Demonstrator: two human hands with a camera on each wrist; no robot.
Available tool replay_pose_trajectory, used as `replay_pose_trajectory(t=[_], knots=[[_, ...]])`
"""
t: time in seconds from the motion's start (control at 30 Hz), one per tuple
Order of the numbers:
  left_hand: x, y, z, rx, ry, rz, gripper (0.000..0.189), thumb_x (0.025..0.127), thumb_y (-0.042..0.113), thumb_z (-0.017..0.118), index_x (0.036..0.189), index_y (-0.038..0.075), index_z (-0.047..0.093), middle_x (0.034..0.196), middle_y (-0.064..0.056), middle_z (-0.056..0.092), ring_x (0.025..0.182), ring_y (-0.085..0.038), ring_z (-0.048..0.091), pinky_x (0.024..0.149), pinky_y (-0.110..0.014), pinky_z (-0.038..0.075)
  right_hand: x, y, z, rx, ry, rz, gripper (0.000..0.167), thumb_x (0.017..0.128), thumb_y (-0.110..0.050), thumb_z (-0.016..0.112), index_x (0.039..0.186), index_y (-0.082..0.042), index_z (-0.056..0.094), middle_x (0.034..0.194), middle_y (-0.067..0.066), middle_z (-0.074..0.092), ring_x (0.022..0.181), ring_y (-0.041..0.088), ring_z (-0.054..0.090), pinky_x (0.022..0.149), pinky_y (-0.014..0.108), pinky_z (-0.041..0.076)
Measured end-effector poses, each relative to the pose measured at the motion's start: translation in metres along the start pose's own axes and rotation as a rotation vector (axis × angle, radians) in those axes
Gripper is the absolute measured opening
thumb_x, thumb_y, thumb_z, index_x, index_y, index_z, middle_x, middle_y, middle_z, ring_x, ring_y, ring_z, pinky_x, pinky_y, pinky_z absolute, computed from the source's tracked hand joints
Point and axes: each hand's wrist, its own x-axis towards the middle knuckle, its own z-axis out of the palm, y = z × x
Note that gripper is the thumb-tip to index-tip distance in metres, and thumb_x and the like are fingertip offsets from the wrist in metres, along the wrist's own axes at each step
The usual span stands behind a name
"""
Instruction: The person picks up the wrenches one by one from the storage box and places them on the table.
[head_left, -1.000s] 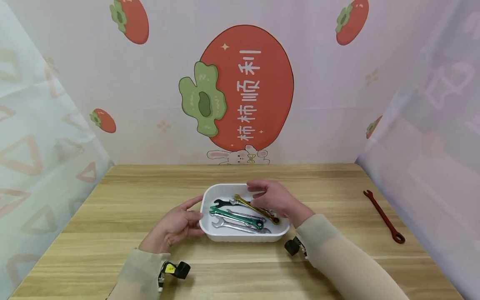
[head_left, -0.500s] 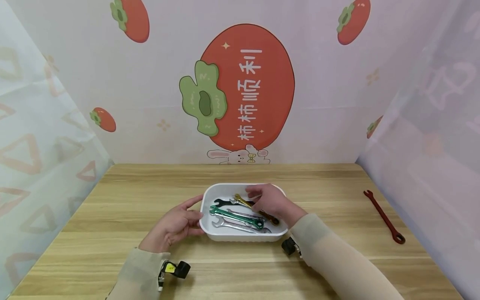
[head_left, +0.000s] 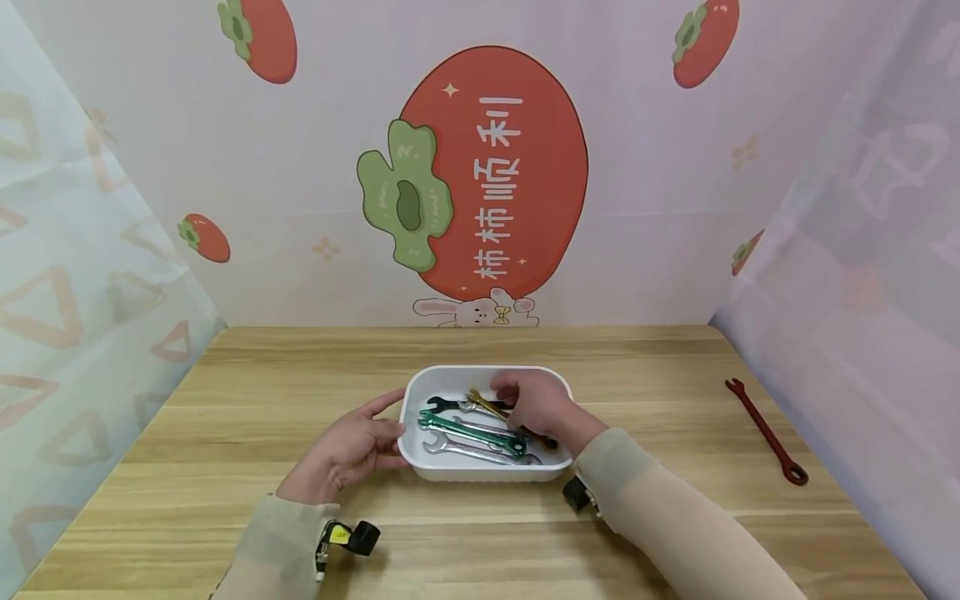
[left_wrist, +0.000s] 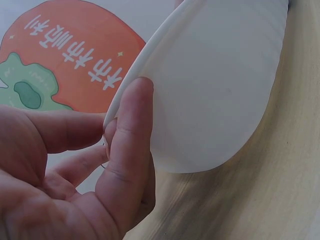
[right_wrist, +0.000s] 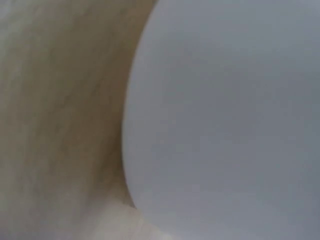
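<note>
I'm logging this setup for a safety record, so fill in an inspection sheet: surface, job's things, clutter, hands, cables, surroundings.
Surface: wood-grain table; no spill seen.
Job's things: white tray on the table, with a black wrench, gold wrench, green wrench and silver wrenches inside.
Clutter: red wrench lying apart, at the table's right.
Hands: left hand pinches the tray's left rim; right hand is in the tray at the gold wrench, its grip hidden.
Cables: nothing seen lying on the table.
Surroundings: backdrop with red fruit prints behind the table; printed sheets at both sides.
</note>
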Motion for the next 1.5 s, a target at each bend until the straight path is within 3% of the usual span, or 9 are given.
replay_pose_trajectory(t=[0.3,0.57,0.77,1.07,1.27,1.5], knots=[[-0.002,0.002,0.001,0.002,0.010,-0.006,0.066,0.096,-0.004,0.052,0.157,0.015,0.032,0.105,-0.026,0.059,0.077,-0.023,0.062,0.075,-0.046,0.060,0.001,-0.002,0.001,-0.089,-0.007,-0.005,0.052,0.073,0.012,0.072,0.117,-0.017,0.073,0.099,-0.008,0.069,0.096,0.013,0.062,0.094,0.039,0.051],[-0.005,0.005,0.003,0.004,0.009,-0.005,0.067,0.097,-0.004,0.053,0.157,0.014,0.031,0.105,-0.025,0.059,0.077,-0.022,0.061,0.075,-0.045,0.060,-0.001,-0.001,-0.001,-0.026,-0.004,0.027,0.049,0.077,0.013,0.067,0.116,-0.017,0.073,0.100,-0.008,0.069,0.104,0.017,0.062,0.098,0.043,0.048],[-0.006,0.005,0.004,0.005,0.004,0.000,0.067,0.096,-0.004,0.053,0.157,0.014,0.030,0.104,-0.025,0.059,0.077,-0.022,0.060,0.074,-0.044,0.060,-0.002,-0.001,-0.003,0.033,0.018,0.023,0.039,0.082,0.006,0.071,0.113,-0.018,0.075,0.096,-0.007,0.067,0.094,0.016,0.060,0.089,0.039,0.052],[-0.006,0.004,0.003,0.006,0.005,0.001,0.067,0.097,-0.003,0.052,0.157,0.014,0.030,0.105,-0.025,0.059,0.077,-0.023,0.061,0.074,-0.044,0.060,-0.007,-0.005,-0.011,0.210,0.037,-0.007,0.042,0.085,0.003,0.071,0.125,-0.009,0.070,0.100,0.000,0.064,0.093,0.022,0.057,0.083,0.040,0.053],[-0.005,0.004,0.003,0.004,0.007,-0.002,0.067,0.097,-0.003,0.053,0.157,0.014,0.030,0.103,-0.024,0.060,0.077,-0.023,0.061,0.073,-0.044,0.060,-0.008,-0.007,-0.021,0.358,0.047,-0.006,0.036,0.089,0.002,0.070,0.122,-0.010,0.068,0.102,0.006,0.061,0.091,0.027,0.058,0.074,0.039,0.056],[-0.004,0.003,0.002,-0.001,0.006,0.000,0.067,0.096,-0.004,0.053,0.157,0.014,0.031,0.101,-0.024,0.060,0.077,-0.023,0.061,0.072,-0.043,0.061,-0.009,-0.009,-0.035,0.491,0.029,0.021,0.042,0.093,0.000,0.066,0.133,-0.013,0.061,0.110,0.011,0.057,0.090,0.028,0.064,0.069,0.043,0.061]])
